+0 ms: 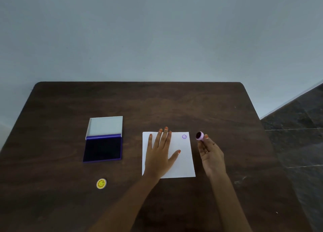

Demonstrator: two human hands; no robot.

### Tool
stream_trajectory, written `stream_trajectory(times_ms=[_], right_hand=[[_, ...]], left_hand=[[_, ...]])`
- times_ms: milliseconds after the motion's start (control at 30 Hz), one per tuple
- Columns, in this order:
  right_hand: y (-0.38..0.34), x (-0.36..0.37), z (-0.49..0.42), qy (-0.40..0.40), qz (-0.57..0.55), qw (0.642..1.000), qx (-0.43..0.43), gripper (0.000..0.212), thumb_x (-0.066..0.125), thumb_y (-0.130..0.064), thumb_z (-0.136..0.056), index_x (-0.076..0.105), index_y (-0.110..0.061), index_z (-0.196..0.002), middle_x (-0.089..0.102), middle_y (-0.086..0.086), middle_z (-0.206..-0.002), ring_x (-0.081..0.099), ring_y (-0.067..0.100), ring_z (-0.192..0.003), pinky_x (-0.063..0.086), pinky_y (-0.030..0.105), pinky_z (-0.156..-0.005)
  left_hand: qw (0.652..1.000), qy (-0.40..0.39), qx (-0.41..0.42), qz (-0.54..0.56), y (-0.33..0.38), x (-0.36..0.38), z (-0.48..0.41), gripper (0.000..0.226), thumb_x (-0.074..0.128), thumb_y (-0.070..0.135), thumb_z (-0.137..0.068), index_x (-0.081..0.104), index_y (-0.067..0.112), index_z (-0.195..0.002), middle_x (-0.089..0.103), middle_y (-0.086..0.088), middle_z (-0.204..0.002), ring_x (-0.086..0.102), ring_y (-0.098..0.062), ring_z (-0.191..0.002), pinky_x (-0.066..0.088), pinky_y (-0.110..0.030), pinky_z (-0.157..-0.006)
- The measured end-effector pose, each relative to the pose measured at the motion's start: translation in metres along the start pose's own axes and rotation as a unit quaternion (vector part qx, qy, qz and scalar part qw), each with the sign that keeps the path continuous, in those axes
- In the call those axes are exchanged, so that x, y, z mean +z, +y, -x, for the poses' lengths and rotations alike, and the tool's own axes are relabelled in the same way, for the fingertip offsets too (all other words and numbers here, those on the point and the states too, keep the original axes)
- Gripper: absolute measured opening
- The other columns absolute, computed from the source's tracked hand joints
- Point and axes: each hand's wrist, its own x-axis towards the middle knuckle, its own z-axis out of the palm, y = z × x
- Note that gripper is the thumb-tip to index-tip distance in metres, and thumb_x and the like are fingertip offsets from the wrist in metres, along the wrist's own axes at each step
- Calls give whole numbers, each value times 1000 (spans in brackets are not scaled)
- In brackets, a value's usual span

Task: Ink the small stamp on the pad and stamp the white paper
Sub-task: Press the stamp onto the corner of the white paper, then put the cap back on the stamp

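My right fingertips (206, 136) pinch the small pink stamp (199, 136), lifted at three o'clock of the white paper (181, 163), which my spread left hand (160, 153) pins; print (184, 136) made, so re-inking at the open pad (102, 148), nine o'clock, likely follows.

Both forearms reach forward from the lower edge of the view, bare to the wrist. The left hand (160, 151) lies palm down and flat, its fingers (163, 135) stretched forward and slightly spread, the thumb angled out to the right. Its wrist is straight, in line with the forearm, which runs back toward the lower left. The right hand (210, 153) is raised to the right of the left one, well apart from it, turned so the palm faces left and partly upward. Its thumb and forefinger are pinched together at the tips around the small stamp (199, 136), while the other fingers curl loosely inward; a ring shows on one of them.
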Motion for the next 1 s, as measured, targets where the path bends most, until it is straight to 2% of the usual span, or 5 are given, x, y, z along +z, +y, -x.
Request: stream_trajectory(times_ms=[100,367,700,833,1000], right_hand=[[10,11,18,-21,37,999,-12,8,61,-11,-84,68,-14,-83,74,0,-78,70,11,-72,56,16,-56],[62,56,71,-69,104,992,-7,22,63,-8,-81,61,-5,-102,63,10,-110,62,24,-102,50,32,-90],[123,98,121,-115,96,987,54,13,60,-4,-83,65,-11,-92,67,8,-98,65,18,-91,57,20,-68],[140,104,130,-117,118,984,64,16,61,-5,-83,64,-12,-96,66,10,-103,64,20,-97,56,26,-75],[152,107,137,-115,111,984,83,15,59,-5,-83,64,-12,-95,65,12,-105,63,21,-97,54,28,-77]], left_hand=[[998,62,-18,14,-17,-19,16,52,57,35,-85,42,13,-130,47,-11,-138,39,-28,-130,17,-46,-107],[978,129,-126,107,-92,-80,86,38,63,10,-82,53,10,-118,59,-12,-122,52,-23,-115,35,-32,-98],[988,5,-115,107,-145,-100,150,48,64,41,-78,47,24,-120,54,1,-122,47,-9,-108,37,-24,-88],[992,-56,-101,59,-149,-94,155,60,62,41,-80,36,25,-131,43,-1,-135,39,-13,-119,33,-26,-96],[990,-69,-91,78,-148,-92,147,36,57,26,-86,48,20,-121,46,-4,-129,43,-13,-113,36,-24,-92]])
